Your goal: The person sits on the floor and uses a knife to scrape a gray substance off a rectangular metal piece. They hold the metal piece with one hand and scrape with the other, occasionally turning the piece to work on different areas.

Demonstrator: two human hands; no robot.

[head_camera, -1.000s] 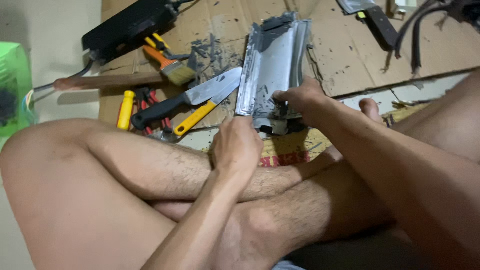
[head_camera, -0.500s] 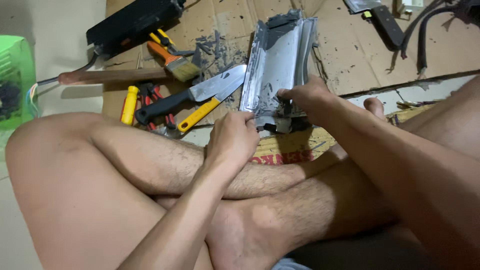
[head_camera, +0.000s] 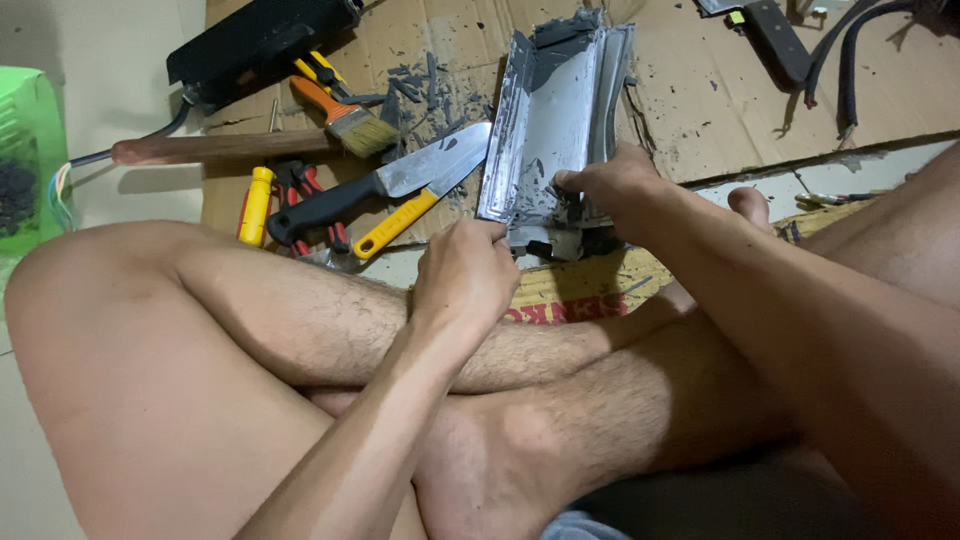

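A grey metal channel-shaped panel [head_camera: 556, 120], smeared with dark grime, lies on cardboard [head_camera: 700, 90] in front of my crossed legs. My left hand [head_camera: 466, 274] grips its near left corner. My right hand [head_camera: 612, 186] rests on its near end, fingers pinched on the dirty surface; whether they hold a small tool is hidden. A black-handled kitchen knife [head_camera: 385, 182] and a yellow-handled blade [head_camera: 400, 218] lie just left of the panel.
A paintbrush with an orange handle [head_camera: 345, 115], red pliers [head_camera: 300, 190], a yellow-handled tool [head_camera: 256, 200], a wooden-handled tool [head_camera: 215, 148] and a black case [head_camera: 260, 35] lie at the left. A green basket [head_camera: 25, 160] stands at the far left. Black cables [head_camera: 850, 50] lie at the upper right.
My left hand has shifted slightly on the panel's near corner. My right hand stays on the panel's near end. The view has drifted a little.
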